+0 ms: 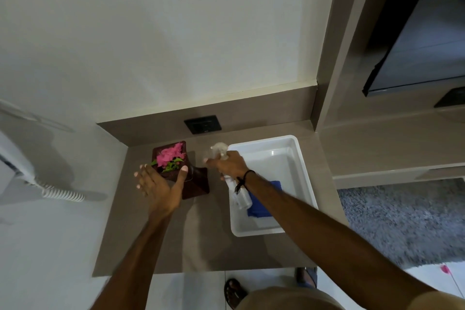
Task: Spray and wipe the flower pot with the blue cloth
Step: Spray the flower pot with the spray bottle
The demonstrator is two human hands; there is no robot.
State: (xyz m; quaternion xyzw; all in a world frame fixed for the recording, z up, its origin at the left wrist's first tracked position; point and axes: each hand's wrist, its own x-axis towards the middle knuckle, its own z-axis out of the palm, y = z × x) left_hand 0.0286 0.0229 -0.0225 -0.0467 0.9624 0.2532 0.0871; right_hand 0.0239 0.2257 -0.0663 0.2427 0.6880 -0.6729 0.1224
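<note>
Fingers of the left hand (161, 184) are spread wide against the near side of the dark flower pot (186, 174) on the counter (176, 239). A clear spray bottle (232, 179) is gripped in the right hand (230, 165), nozzle toward the pot. The blue cloth (261, 205) is left in the white tray (302, 158) beside it.

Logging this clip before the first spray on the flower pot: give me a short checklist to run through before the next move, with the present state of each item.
1. Spray bottle held in the right hand: ok.
2. Nozzle turned toward the flower pot: ok, it seems to face left at the pot.
3. Left hand steadying the pot: cannot tell; open, at its near side, contact unclear.
4. Blue cloth within reach: ok, lying in the white tray.
5. Pot upright on the counter: ok.
6. Pink flowers out of the spray line: cannot tell.
</note>
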